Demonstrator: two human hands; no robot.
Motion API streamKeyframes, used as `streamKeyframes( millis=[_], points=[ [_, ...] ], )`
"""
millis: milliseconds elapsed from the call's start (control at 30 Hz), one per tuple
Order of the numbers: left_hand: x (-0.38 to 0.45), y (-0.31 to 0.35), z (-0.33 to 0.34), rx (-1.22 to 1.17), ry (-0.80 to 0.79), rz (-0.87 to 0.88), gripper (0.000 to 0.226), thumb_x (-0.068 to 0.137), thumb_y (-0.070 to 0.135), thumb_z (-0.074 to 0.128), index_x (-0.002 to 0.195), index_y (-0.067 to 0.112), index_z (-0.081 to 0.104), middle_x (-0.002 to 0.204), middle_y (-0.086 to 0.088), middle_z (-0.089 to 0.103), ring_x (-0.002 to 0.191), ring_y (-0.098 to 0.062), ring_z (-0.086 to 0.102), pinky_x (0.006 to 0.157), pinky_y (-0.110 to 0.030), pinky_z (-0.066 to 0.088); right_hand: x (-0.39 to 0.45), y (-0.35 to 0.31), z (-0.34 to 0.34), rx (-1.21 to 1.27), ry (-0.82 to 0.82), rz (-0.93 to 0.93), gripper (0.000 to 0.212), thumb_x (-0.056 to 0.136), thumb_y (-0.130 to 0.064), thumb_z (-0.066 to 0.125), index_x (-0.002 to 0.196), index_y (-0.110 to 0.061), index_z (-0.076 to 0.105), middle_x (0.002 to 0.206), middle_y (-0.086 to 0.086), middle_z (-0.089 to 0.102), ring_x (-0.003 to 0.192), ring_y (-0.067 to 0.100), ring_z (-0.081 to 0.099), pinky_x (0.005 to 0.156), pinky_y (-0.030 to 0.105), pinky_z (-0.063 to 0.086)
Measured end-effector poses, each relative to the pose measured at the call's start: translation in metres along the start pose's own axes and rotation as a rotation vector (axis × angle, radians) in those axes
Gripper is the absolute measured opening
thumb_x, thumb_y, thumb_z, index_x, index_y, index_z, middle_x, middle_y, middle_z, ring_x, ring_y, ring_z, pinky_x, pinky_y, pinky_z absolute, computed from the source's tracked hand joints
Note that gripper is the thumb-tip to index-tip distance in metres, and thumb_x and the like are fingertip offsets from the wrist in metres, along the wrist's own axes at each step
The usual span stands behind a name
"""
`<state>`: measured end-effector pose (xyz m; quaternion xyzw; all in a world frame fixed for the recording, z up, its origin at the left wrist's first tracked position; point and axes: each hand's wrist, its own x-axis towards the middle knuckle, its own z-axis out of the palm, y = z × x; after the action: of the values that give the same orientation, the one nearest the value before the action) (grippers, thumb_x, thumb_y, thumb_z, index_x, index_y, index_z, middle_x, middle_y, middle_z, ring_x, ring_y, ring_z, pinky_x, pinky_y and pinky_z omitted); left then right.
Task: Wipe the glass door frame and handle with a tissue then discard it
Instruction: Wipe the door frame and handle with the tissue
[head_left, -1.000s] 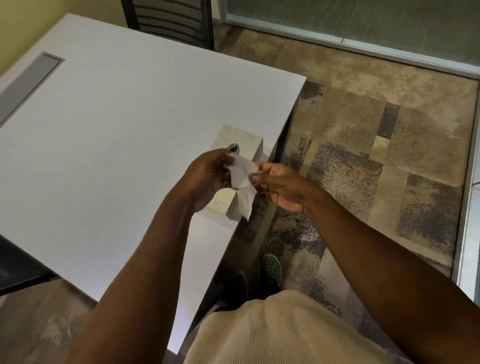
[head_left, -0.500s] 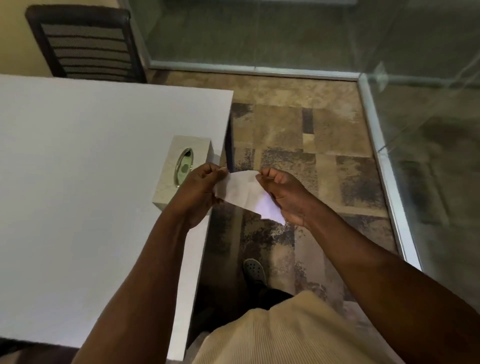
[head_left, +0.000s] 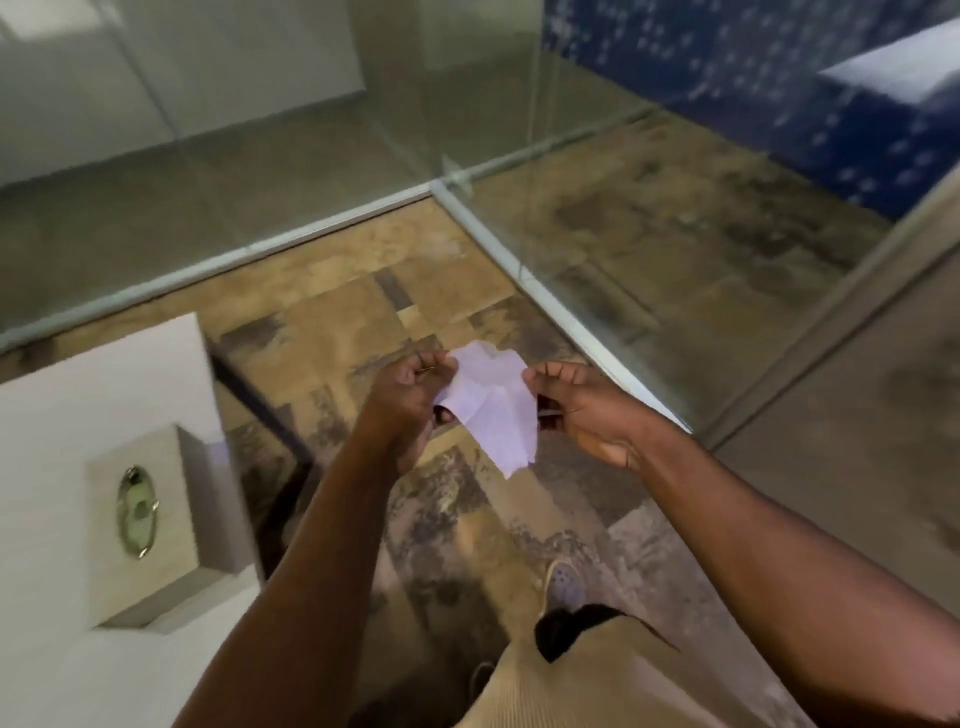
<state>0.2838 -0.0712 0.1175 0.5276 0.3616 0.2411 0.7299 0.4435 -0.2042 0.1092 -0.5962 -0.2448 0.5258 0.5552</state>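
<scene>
Above the patterned brown carpet (head_left: 363, 296), thin white crumpled tissue (head_left: 493, 402) stretched between both hands: left hand (head_left: 410, 397) pinching its left edge, right hand (head_left: 582, 402) pinching its right edge. Beige square tissue box (head_left: 140, 530) with oval opening on white counter (head_left: 47, 426), near left. Glass wall with pale metal frame (head_left: 550, 306) far and right.

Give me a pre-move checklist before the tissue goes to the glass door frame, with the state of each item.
1. Tissue in hand: ok, left hand and right hand each pinch an edge.
2. Tissue opened out: ok, spread between the hands, lower corner hanging.
3. Tissue clean: cannot tell, blurred.
4. Metal frame in view: ok, ahead at floor level.
5. Door handle located: not ok, none visible.
6. Bin located: not ok, none visible.
</scene>
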Motion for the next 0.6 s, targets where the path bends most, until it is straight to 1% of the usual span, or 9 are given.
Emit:
streamKeyframes(
  millis=[67,133,200,300,367,433,467,533,600],
  points=[
    [0.015,0.000,0.033,0.024,-0.032,-0.014,0.012,0.098,0.008,0.057,0.089,0.012,0.063,0.070,0.006,0.070,0.062,-0.007,0.062,0.050,-0.020,0.049,-0.013,-0.001,-0.028,0.049,0.087,-0.031,0.023,0.099,-0.025,0.053,0.097,-0.004,0.061,0.092,0.016,0.065,0.083,0.026,0.058,0.077,0.034,0.050],
    [0.029,0.000,0.066,0.034,-0.087,-0.032,0.009,0.096,0.007,0.061,0.089,0.013,0.061,0.077,0.004,0.069,0.067,-0.011,0.060,0.053,-0.022,0.046,-0.026,-0.003,-0.056,0.098,0.150,-0.053,0.023,0.100,-0.026,0.050,0.089,-0.009,0.061,0.081,0.009,0.067,0.074,0.021,0.059,0.067,0.029,0.052],
    [0.041,0.000,0.101,0.031,-0.160,-0.044,0.010,0.094,0.008,0.064,0.089,0.014,0.058,0.076,0.004,0.069,0.064,-0.010,0.058,0.048,-0.020,0.043,-0.040,-0.005,-0.084,0.112,0.210,-0.068,0.028,0.099,-0.031,0.051,0.094,-0.006,0.061,0.083,0.011,0.068,0.072,0.022,0.059,0.062,0.028,0.050],
    [0.058,-0.004,0.156,0.033,-0.237,-0.089,0.012,0.093,0.006,0.064,0.087,0.015,0.058,0.081,0.002,0.073,0.069,-0.011,0.066,0.052,-0.022,0.052,-0.059,-0.012,-0.128,0.120,0.239,-0.097,0.049,0.086,-0.039,0.066,0.107,0.005,0.062,0.097,0.018,0.068,0.083,0.027,0.061,0.070,0.033,0.050],
    [0.069,-0.008,0.198,0.043,-0.278,-0.110,0.010,0.094,0.005,0.063,0.089,0.013,0.059,0.085,-0.003,0.073,0.076,-0.017,0.068,0.060,-0.028,0.058,-0.070,-0.017,-0.164,0.120,0.259,-0.089,0.046,0.079,-0.032,0.073,0.103,0.006,0.065,0.093,0.018,0.069,0.079,0.025,0.065,0.071,0.035,0.051],
    [0.076,-0.012,0.229,-0.037,-0.311,-0.150,0.002,0.096,0.009,0.061,0.097,0.009,0.059,0.099,-0.015,0.068,0.088,-0.026,0.066,0.073,-0.036,0.057,-0.076,-0.021,-0.189,0.124,0.306,-0.093,0.028,0.080,-0.025,0.073,0.089,0.001,0.067,0.080,0.011,0.068,0.068,0.020,0.062,0.065,0.031,0.048],
    [0.080,-0.014,0.248,-0.094,-0.349,-0.188,0.016,0.096,0.015,0.060,0.106,0.003,0.059,0.108,-0.023,0.064,0.099,-0.032,0.064,0.086,-0.043,0.054,-0.077,-0.024,-0.204,0.170,0.337,-0.102,0.016,0.084,-0.022,0.071,0.083,-0.006,0.067,0.076,0.008,0.067,0.065,0.018,0.060,0.061,0.029,0.047],
    [0.088,-0.022,0.287,-0.231,-0.453,-0.292,0.052,0.096,0.027,0.058,0.132,-0.009,0.046,0.133,-0.031,0.052,0.126,-0.040,0.053,0.112,-0.052,0.038,-0.079,-0.030,-0.237,0.300,0.391,-0.140,0.013,0.092,-0.017,0.062,0.080,-0.014,0.062,0.075,0.006,0.064,0.064,0.016,0.055,0.058,0.028,0.043],
    [0.094,-0.034,0.323,-0.304,-0.582,-0.383,0.063,0.094,0.026,0.062,0.141,-0.007,0.036,0.144,-0.026,0.045,0.135,-0.036,0.045,0.119,-0.052,0.028,-0.079,-0.038,-0.267,0.385,0.452,-0.163,0.012,0.095,-0.013,0.057,0.083,-0.014,0.058,0.076,0.005,0.063,0.066,0.015,0.055,0.062,0.030,0.043]
  ],
)
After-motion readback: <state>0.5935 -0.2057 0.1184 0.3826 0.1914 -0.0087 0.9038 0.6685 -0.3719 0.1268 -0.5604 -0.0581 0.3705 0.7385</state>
